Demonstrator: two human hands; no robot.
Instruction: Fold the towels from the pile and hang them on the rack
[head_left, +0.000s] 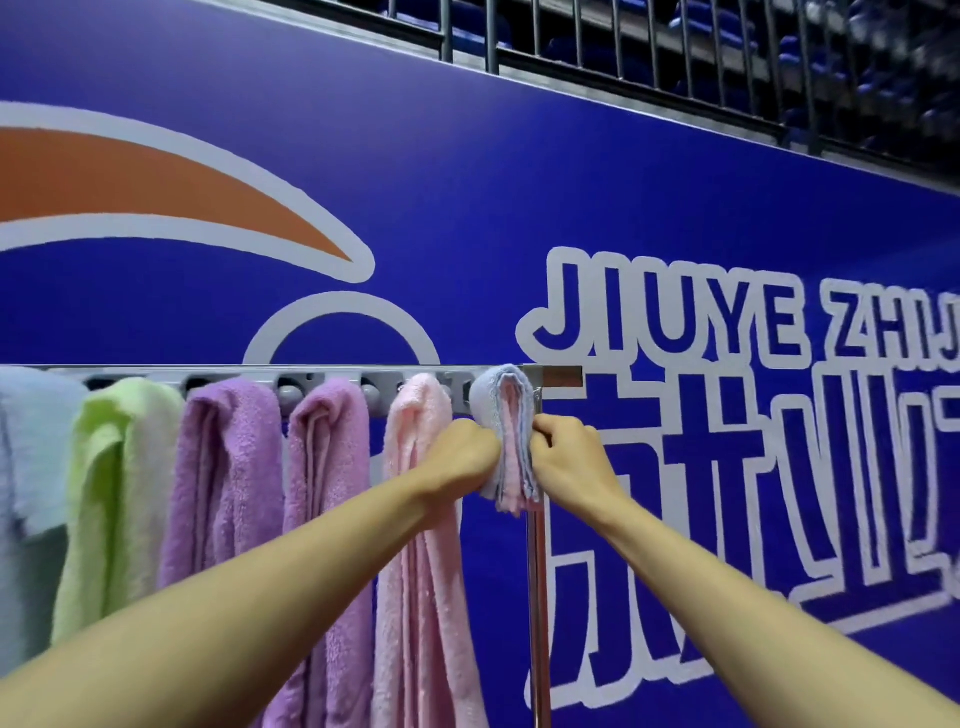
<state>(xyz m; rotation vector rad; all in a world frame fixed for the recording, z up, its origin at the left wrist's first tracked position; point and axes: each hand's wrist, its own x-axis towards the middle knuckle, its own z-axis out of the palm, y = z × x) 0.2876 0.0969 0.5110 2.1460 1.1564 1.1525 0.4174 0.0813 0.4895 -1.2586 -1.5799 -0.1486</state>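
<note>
Head view: the folded blue-and-pink towel hangs over the rack at its right end, long axis vertical, directly between both grips; left grip and right grip pinch its sides, equally near

Sports arena or stadium hall. Tall blue banner wall with orange-white swoosh logo and big outlined lettering "JIUYE ZHIJ". Above wall: metal railing, behind it rows of blue spectator seats. In front of wall: towel rack.
</note>
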